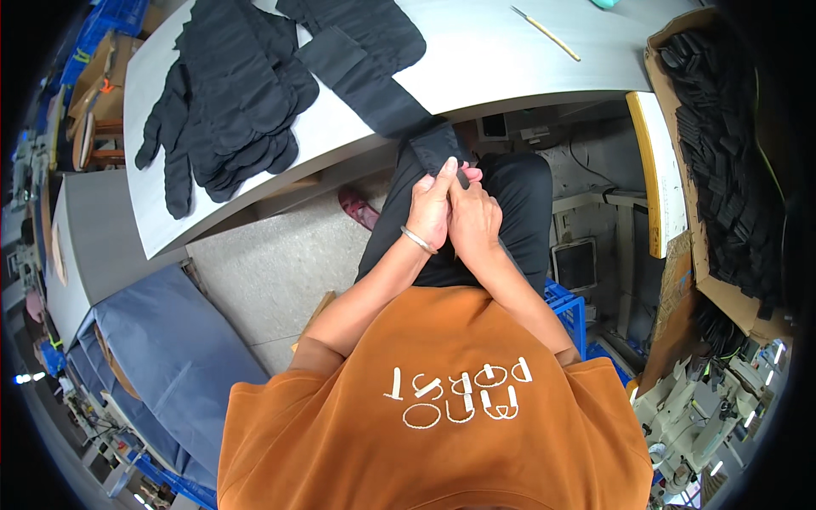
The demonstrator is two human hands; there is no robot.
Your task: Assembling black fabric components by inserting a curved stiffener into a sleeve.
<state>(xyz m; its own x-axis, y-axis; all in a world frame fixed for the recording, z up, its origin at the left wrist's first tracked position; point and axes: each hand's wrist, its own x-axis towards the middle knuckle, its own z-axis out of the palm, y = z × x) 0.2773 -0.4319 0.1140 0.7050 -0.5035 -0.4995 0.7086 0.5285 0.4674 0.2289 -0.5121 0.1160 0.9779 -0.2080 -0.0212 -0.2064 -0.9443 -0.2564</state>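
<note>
My left hand [430,206] and my right hand [475,214] are close together over my lap, just off the table's front edge. Both have their fingers closed on the end of a black fabric strip [384,104]. From my hands the strip runs up over the edge onto the white table [476,51], where it meets a wider black fabric piece [393,34]. The held end looks folded or narrowed, though my fingers partly hide it. To the left, a thick stack of black fabric pieces [242,93] with rounded ends lies on the table.
A thin tool with a wooden handle [552,38] lies at the far right of the table. Beside it, a cardboard box [690,170] holds many small black pieces [722,144]. A blue-grey cloth cover [178,340] lies at left. A blue plastic crate [568,310] stands by my right arm.
</note>
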